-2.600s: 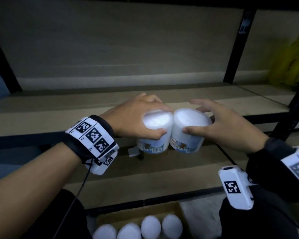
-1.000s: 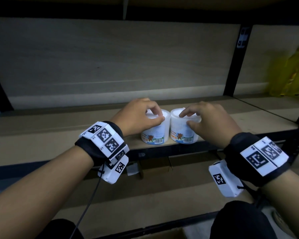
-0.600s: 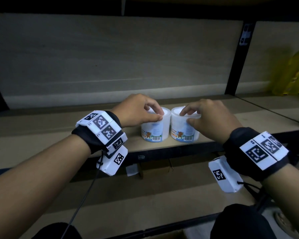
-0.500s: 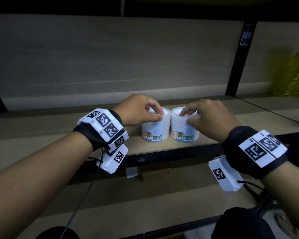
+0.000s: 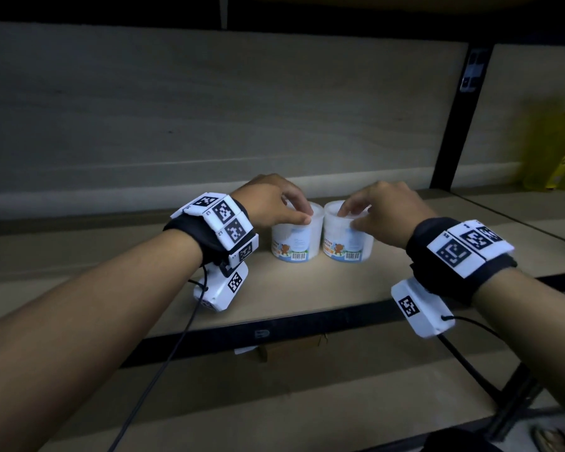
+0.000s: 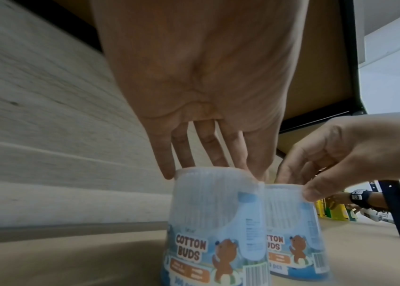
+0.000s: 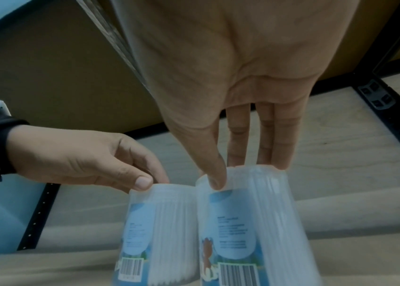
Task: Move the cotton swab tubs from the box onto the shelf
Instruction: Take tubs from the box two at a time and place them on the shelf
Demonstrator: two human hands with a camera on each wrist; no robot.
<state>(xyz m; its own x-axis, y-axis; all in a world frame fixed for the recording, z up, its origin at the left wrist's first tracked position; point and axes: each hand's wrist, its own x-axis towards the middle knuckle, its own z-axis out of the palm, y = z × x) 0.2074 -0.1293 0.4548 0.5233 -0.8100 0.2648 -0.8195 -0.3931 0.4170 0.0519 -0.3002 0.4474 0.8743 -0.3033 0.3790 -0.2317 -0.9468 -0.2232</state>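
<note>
Two white cotton swab tubs with blue bear labels stand upright, side by side and touching, on the tan shelf board (image 5: 307, 288). My left hand (image 5: 299, 212) comes from above and pinches the lid rim of the left tub (image 5: 291, 243) between thumb and fingers. My right hand (image 5: 349, 218) holds the right tub (image 5: 346, 244) the same way. The left wrist view shows my left hand (image 6: 211, 172) on the left tub (image 6: 213, 222), with the right tub (image 6: 289, 222) beside it. The right wrist view shows my right hand (image 7: 248, 174) on the right tub (image 7: 255, 222), next to the left tub (image 7: 167, 222).
A black upright post (image 5: 450, 125) bounds the bay on the right, with yellow packages (image 5: 558, 151) beyond it. The shelf has a black front rail (image 5: 274, 331), a pale back panel (image 5: 209, 109) and a lower board (image 5: 274, 386). Another person's arm with a watch (image 6: 360, 196) shows far right.
Both hands carried the tubs up to the shelf and set them down. In the last half second they slid the pair back from the front edge.
</note>
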